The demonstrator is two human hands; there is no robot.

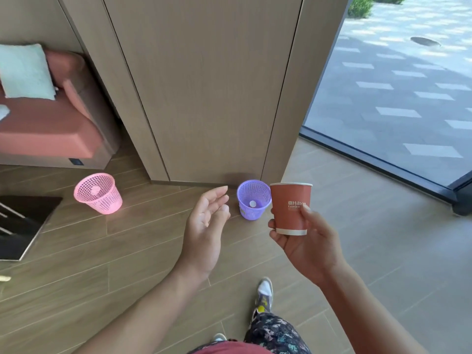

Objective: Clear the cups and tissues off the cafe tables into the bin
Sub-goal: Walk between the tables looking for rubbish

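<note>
Right-hand fingers and thumb are curled round the cup and grip its lower half. The thumb lies on the printed side, and the other fingers wrap the far side near the base. The cup (red-brown paper, white logo, white bands at rim and base) is held upright in the air above the floor. It touches nothing but the right hand.

Left-hand fingers are nearly straight, relaxed and close together, holding nothing. The left hand hovers with its palm turned toward the cup, at 9 o'clock from it and apart.

The purple bin stands upright on the floor and appears between the two hands. The cup overlaps its 3 o'clock edge in the view. A small white round object lies at its bottom. The pink bin stands on the floor at 9 o'clock from the left hand, well apart.

A wood-panel wall rises at 12 o'clock from both bins. A pink sofa with a pale cushion lies at 10 o'clock, and a glass door at 2 o'clock. One shoe shows at 6 o'clock from the cup.
</note>
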